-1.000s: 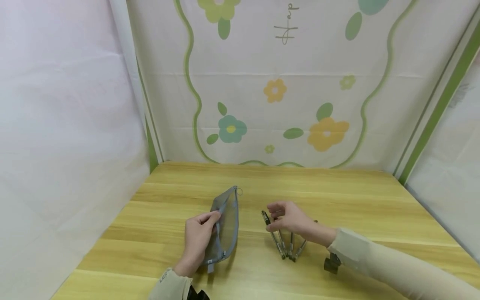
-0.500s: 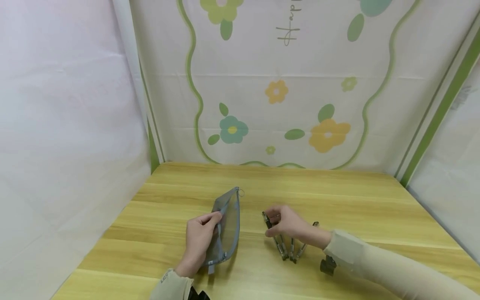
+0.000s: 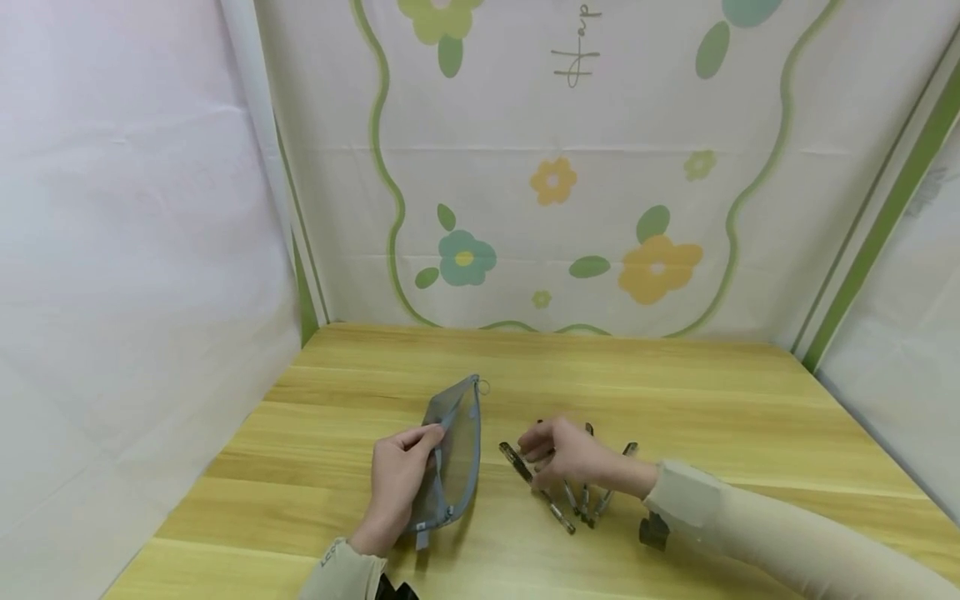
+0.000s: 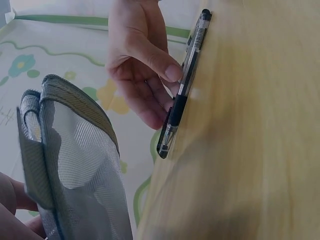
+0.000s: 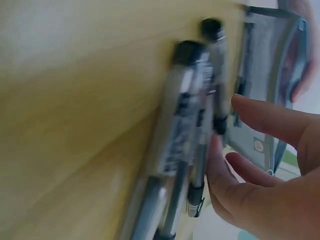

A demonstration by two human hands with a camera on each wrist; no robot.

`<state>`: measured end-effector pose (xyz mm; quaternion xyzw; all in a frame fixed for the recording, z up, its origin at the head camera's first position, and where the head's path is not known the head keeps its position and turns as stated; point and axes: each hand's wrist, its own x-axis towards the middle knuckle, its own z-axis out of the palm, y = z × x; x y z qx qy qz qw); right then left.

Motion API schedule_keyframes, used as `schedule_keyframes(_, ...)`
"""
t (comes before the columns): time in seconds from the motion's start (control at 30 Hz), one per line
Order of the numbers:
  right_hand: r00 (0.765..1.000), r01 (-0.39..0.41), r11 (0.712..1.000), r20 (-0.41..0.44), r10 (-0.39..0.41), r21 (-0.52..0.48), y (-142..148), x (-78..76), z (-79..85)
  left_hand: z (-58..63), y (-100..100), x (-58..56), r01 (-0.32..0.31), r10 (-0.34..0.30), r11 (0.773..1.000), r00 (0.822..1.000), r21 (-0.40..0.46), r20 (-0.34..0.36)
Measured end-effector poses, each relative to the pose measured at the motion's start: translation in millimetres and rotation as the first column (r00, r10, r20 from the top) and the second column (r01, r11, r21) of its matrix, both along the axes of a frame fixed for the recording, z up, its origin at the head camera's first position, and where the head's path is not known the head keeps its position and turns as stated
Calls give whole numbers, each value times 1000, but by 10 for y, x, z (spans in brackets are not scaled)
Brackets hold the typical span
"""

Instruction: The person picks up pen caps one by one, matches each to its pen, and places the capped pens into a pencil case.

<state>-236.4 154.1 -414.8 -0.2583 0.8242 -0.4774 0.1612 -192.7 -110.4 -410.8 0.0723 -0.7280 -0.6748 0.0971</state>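
Observation:
My left hand (image 3: pixel 401 479) pinches the near side of a grey mesh zip pencil case (image 3: pixel 460 454). The case is held unzipped, its mouth turned towards the right. Above several clear-barrelled gel pens with black caps, my right hand (image 3: pixel 573 457) has thumb and fingers apart. The leftmost pen (image 3: pixel 516 460) lies slanted on the table beside the thumb, also visible in the left wrist view as a pen (image 4: pixel 184 92) close to the right thumb. Other pens (image 3: pixel 606 500) fan out under the palm, partly hidden by the hand. In the right wrist view, blurred pens (image 5: pixel 172 125) lie beside the fingers.
The wooden table (image 3: pixel 697 392) is enclosed by a flower-printed cloth (image 3: pixel 570 233) at the back and white cloth (image 3: pixel 150 233) at the left. A dark wrist camera (image 3: pixel 654 531) sits under the right sleeve.
The leftmost pen has shifted left, away from the other pens, and slants more. My right hand has moved slightly left and nearer. The left hand and pencil case stay almost the same.

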Motion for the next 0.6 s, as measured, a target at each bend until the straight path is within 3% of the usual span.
schedule_keyframes(0.6,996,8,1000,-85,-7,14,-33,-83,-32,2,2,6,7,-7,1000,1000,-2,11)
